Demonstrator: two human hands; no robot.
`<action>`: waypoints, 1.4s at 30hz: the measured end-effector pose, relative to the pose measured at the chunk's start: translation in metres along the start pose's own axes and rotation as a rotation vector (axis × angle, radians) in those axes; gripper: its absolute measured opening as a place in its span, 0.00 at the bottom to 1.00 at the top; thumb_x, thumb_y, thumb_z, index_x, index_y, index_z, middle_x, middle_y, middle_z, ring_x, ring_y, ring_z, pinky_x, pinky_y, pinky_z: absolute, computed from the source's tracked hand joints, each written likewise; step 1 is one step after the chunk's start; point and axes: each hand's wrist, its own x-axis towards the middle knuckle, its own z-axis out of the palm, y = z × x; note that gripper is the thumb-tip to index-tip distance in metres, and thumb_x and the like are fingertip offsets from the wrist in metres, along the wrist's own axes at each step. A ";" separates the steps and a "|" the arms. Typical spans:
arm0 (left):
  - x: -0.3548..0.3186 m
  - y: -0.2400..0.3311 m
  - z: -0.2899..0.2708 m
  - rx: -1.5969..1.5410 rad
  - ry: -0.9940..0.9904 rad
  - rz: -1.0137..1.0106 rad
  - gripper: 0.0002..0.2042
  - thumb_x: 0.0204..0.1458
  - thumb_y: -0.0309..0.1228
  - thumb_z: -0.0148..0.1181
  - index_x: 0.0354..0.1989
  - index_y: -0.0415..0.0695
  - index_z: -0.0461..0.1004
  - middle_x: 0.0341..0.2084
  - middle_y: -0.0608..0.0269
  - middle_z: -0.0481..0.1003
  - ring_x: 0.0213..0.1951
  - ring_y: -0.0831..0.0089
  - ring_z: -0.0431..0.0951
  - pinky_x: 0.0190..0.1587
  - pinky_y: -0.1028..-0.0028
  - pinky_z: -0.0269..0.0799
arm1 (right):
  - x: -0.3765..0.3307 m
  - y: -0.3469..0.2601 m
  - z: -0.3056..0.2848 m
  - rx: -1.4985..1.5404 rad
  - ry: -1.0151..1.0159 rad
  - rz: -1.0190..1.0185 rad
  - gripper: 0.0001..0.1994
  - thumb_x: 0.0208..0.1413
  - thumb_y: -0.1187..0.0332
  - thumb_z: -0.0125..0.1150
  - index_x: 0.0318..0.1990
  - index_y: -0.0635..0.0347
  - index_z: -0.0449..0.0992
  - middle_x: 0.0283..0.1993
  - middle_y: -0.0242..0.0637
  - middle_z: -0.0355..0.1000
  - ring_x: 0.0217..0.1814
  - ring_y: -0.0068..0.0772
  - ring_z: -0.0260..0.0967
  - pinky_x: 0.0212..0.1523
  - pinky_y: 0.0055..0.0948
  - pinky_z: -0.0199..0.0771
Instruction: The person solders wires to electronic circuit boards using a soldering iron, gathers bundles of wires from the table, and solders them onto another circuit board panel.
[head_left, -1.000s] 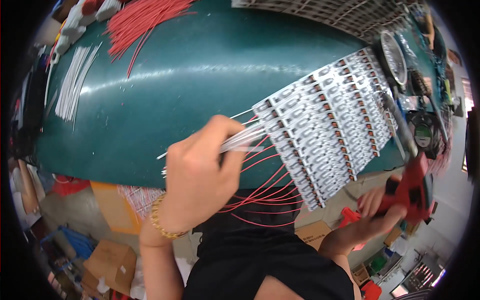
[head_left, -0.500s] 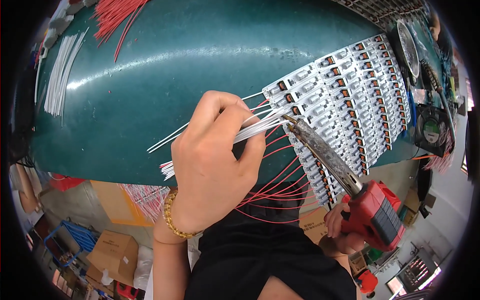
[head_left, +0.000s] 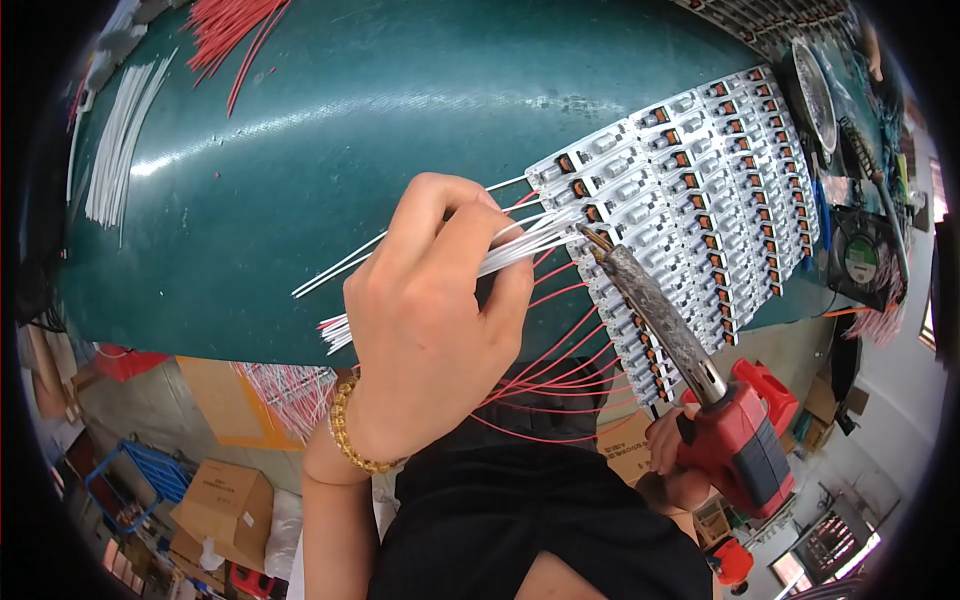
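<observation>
My left hand (head_left: pixel 435 310) pinches a bundle of white wires (head_left: pixel 520 245), whose ends reach the left edge of a panel of small circuit boards (head_left: pixel 690 200). Behind the hand the other ends of the bundle stick out to the left. In my right hand (head_left: pixel 672 462) is a soldering gun (head_left: pixel 735 440) with a red and black body; its fingers are partly hidden by it. The gun's tip lies at the board edge, close to the wire ends. Several red wires (head_left: pixel 560 345) run from the panel's edge down toward my lap.
Loose white wires (head_left: pixel 122 145) and a pile of red wires (head_left: pixel 228 30) lie on the green table (head_left: pixel 300 210). To the right are a metal bowl (head_left: pixel 815 100) and a black fan (head_left: pixel 862 260). Cardboard boxes (head_left: pixel 225 510) stand on the floor at left.
The soldering gun has shifted slightly, its body down and left, its tip a little right along the board edge. My left hand keeps hold of the wires, nearly in place.
</observation>
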 end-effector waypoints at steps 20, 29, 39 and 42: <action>-0.002 0.000 0.005 -0.012 0.052 0.009 0.05 0.40 0.19 0.64 0.26 0.37 0.74 0.30 0.60 0.73 0.23 0.65 0.75 0.25 0.70 0.69 | 0.000 0.016 0.004 -0.490 -0.026 -0.068 0.05 0.48 0.64 0.50 0.28 0.54 0.66 0.26 0.26 0.61 0.27 0.27 0.60 0.26 0.27 0.54; -0.002 -0.001 0.006 0.006 0.052 0.016 0.06 0.40 0.19 0.64 0.26 0.37 0.73 0.30 0.60 0.73 0.23 0.65 0.75 0.25 0.70 0.69 | -0.004 0.012 0.024 -0.200 0.168 -0.116 0.45 0.43 0.31 0.60 0.49 0.72 0.66 0.13 0.24 0.60 0.12 0.21 0.59 0.20 0.24 0.61; -0.002 0.001 0.007 0.020 0.055 0.019 0.05 0.40 0.19 0.63 0.26 0.37 0.74 0.29 0.60 0.73 0.23 0.65 0.75 0.24 0.70 0.69 | -0.005 0.020 -0.004 -0.324 0.006 -0.108 0.22 0.54 0.45 0.56 0.27 0.57 0.73 0.28 0.33 0.70 0.23 0.35 0.68 0.29 0.28 0.67; -0.001 -0.003 0.000 0.042 0.119 0.096 0.05 0.41 0.19 0.63 0.28 0.38 0.76 0.29 0.59 0.73 0.23 0.65 0.74 0.25 0.71 0.69 | -0.011 0.028 -0.002 -0.218 0.011 -0.143 0.32 0.50 0.35 0.56 0.40 0.60 0.67 0.19 0.25 0.64 0.17 0.27 0.62 0.25 0.25 0.63</action>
